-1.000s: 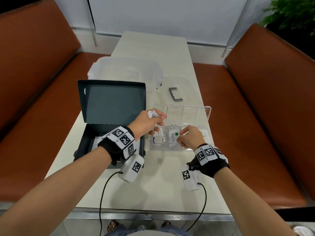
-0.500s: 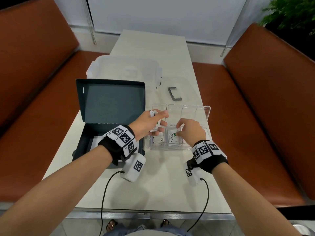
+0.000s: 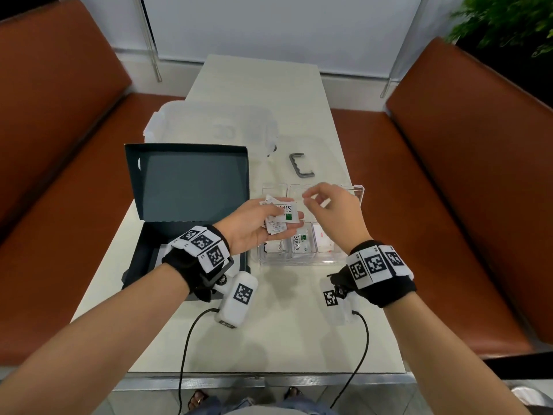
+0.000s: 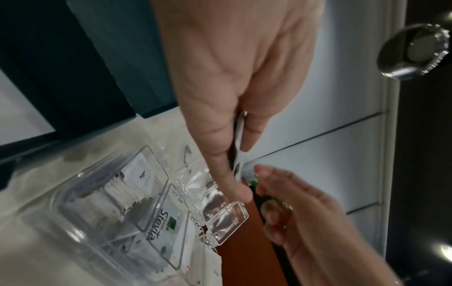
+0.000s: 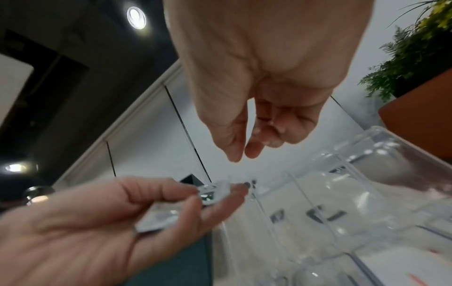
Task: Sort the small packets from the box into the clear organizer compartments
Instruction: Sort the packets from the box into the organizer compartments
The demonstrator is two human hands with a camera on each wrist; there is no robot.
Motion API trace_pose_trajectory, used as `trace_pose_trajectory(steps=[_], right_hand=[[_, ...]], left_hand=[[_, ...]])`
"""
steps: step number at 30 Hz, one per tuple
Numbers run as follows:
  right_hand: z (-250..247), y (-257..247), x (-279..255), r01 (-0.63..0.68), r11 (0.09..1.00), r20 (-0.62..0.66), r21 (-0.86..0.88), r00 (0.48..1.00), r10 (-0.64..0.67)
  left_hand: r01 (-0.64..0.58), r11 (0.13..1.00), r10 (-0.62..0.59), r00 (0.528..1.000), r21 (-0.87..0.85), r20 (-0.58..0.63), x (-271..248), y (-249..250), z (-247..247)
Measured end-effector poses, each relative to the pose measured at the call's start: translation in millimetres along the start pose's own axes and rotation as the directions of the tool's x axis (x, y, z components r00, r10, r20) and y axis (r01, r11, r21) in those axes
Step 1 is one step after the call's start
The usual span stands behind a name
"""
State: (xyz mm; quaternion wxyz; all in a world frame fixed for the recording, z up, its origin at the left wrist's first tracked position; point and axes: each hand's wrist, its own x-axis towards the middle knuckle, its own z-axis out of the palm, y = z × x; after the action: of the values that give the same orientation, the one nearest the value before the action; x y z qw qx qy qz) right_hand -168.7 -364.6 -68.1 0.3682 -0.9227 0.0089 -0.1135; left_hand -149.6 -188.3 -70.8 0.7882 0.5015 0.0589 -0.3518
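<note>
My left hand [image 3: 278, 223] lies palm up over the clear organizer's [image 3: 357, 190] left side, its thumb pinning a few small white packets [image 3: 285, 209] against the fingers; the top one reads Stevia. Edge-on, those packets [image 4: 238, 135] show in the left wrist view. Just right of them hovers my right hand [image 3: 309, 203], fingers loosely curled, thumb and forefinger slightly apart with nothing between them [image 5: 240, 154]. The organizer's front row holds a white packet [image 3: 273, 246] at left, a Stevia packet [image 3: 300, 242] in the middle and a red-printed one [image 3: 324, 242] at right. The dark box [image 3: 143, 265] stands open at left.
A translucent plastic tub [image 3: 209, 127] sits behind the box's raised lid [image 3: 191, 184]. A grey metal handle [image 3: 300, 166] lies behind the organizer. Brown benches [image 3: 463, 175] flank the narrow white table [image 3: 269, 339] on both sides. White paper [image 3: 163, 253] lies in the box.
My right hand has lifted off the Stevia packet in the organizer and come up beside the left. The left hand has turned palm up, showing its packets.
</note>
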Motion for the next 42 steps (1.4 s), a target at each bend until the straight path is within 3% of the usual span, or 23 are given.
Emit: trace_pose_trajectory(steps=[6, 9, 13, 18, 19, 21, 24, 26, 28, 32, 36, 42], right_hand=[[-8.9, -13.9, 3.5, -0.039, 0.996, 0.223, 0.085, 0.975, 0.019], [-7.8, -10.9, 1.8, -0.153, 0.963, 0.179, 0.222, 0.977, 0.114], [-4.8, -10.6, -4.7, -0.332, 0.805, 0.211, 0.492, 0.942, 0.259], [-1.4, -8.9, -11.6, -0.397, 0.710, 0.282, 0.582, 0.917, 0.282], [-0.8, -8.1, -12.6, -0.402, 0.710, 0.298, 0.578, 0.914, 0.274], [-1.0, -5.5, -12.1, -0.359, 0.804, 0.281, 0.474, 0.927, 0.249], [-4.9, -2.4, -6.3, -0.160, 0.958, 0.201, 0.236, 0.973, 0.113], [-8.2, -1.5, -2.4, -0.043, 0.994, 0.258, 0.098, 0.966, 0.016], [-10.5, 2.1, 1.1, -0.014, 0.999, 0.285, 0.029, 0.959, 0.006], [-7.5, 20.2, 4.1, -0.204, 0.972, 0.167, 0.113, 0.969, 0.184], [9.4, 33.5, -5.8, -0.459, 0.855, 0.217, 0.242, 0.885, 0.413], [31.9, 41.8, -13.4, -0.582, 0.750, 0.273, 0.314, 0.812, 0.516]], left_hand=[[-0.199, 0.915, 0.232, 0.971, 0.351, -0.053, 3.2, 0.2, 1.9], [-0.217, 0.923, 0.268, 0.955, 0.318, -0.128, 6.7, -0.7, 1.7], [-0.194, 0.946, 0.241, 0.957, 0.261, -0.162, 7.2, -3.6, -0.1], [-0.166, 0.932, 0.229, 0.958, 0.321, -0.171, 8.4, -8.6, -3.8], [-0.160, 0.923, 0.233, 0.956, 0.349, -0.178, 9.7, -10.0, -4.3], [-0.160, 0.892, 0.251, 0.953, 0.423, -0.168, 11.4, -12.1, -4.1], [-0.191, 0.776, 0.286, 0.956, 0.601, -0.065, 10.5, -11.4, -4.2], [-0.215, 0.700, 0.294, 0.956, 0.681, -0.002, 9.6, -9.1, -3.5], [-0.224, 0.666, 0.321, 0.947, 0.712, -0.003, 11.4, -6.3, -2.3], [-0.199, 0.713, 0.365, 0.924, 0.673, -0.113, 15.7, -3.0, -5.5], [-0.172, 0.764, 0.336, 0.929, 0.621, -0.156, 15.1, -4.7, -13.0], [-0.166, 0.780, 0.328, 0.930, 0.603, -0.169, 12.8, -7.7, -13.8]])
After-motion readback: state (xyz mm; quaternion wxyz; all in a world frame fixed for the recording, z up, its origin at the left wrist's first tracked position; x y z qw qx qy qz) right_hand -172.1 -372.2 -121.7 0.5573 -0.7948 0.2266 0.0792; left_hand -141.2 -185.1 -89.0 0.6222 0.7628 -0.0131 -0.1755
